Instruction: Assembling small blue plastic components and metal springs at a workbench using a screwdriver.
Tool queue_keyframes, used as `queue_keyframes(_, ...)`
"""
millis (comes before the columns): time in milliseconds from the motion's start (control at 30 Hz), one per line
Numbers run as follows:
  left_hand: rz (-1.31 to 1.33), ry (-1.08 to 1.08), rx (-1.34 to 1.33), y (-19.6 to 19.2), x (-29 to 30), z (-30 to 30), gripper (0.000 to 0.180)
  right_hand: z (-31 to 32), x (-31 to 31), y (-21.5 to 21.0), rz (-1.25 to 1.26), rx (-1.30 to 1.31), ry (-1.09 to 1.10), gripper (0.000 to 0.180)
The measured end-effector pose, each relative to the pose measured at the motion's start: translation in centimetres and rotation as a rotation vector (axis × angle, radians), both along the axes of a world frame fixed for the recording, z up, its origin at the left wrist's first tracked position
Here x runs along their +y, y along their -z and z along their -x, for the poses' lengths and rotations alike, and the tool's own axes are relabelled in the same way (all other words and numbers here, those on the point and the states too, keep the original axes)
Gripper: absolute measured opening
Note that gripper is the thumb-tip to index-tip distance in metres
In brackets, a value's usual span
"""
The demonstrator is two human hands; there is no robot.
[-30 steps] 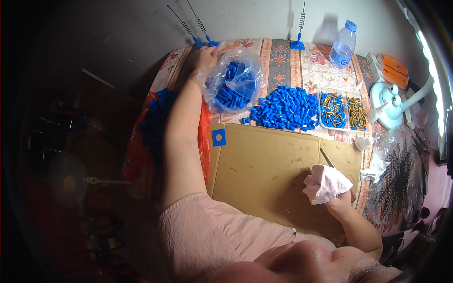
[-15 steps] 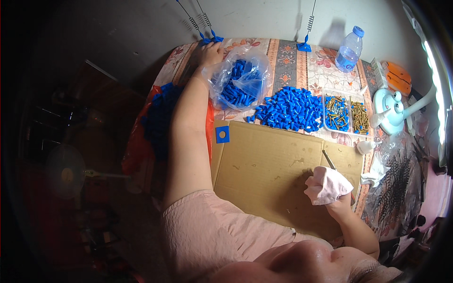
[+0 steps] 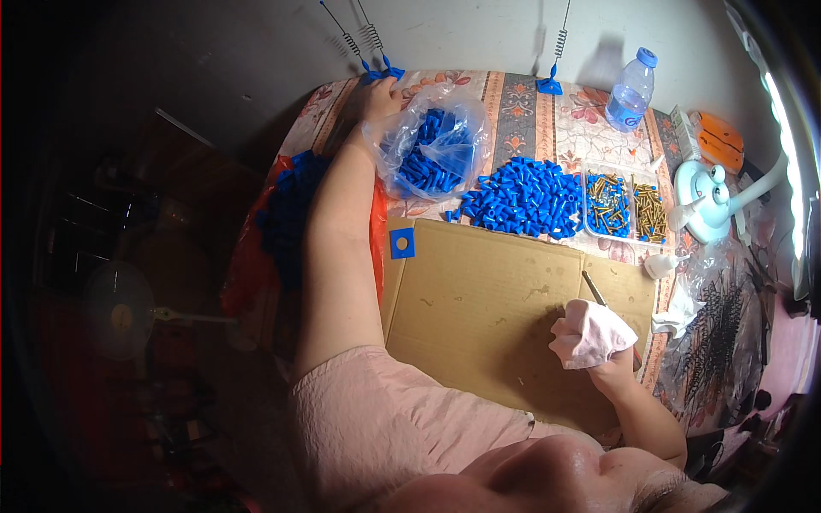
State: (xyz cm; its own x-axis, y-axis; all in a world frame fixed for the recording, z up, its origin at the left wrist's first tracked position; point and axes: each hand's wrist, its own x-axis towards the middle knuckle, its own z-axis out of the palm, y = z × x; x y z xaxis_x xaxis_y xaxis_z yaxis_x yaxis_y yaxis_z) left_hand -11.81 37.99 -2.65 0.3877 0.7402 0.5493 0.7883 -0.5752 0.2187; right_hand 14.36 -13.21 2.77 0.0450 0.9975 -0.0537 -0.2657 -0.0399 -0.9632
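At the far left edge of the table, my left hand is stretched out with its fingers closed at a blue square-based spring stand. A thin black rod with a coiled spring rises from that base, and a similar one stands just left of it. My right hand is closed at the right of the cardboard. It holds a pale pink cloth and a slim dark stick-like tool, which pokes out past the cloth. The cloth hides most of these fingers. A blue square plate with a round hole lies on the cardboard's left.
Beside my left forearm are a clear bag of blue parts and a red bag. Rightward follow a pile of blue cones, a box of brass screws, a water bottle, a lamp and a third spring stand.
The fingers of my left hand have shifted slightly at the blue base. My right hand stays in place with the cloth and tool; the whole view has moved a little.
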Motion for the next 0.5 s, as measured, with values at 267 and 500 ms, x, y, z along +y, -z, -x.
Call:
queue_keyframes(267, 0.536, 0.080, -0.478, -6.5, -0.2, -3.5, 0.022, -0.3, -0.4, 1.5, 0.020, -0.055, 0.055, 0.035)
queue_keyframes(500, 0.553, 0.306, -0.141, -10.3, -5.7, -16.4, 0.030, -0.1, 0.0, 0.4, -0.050, -0.102, 0.015, 0.029)
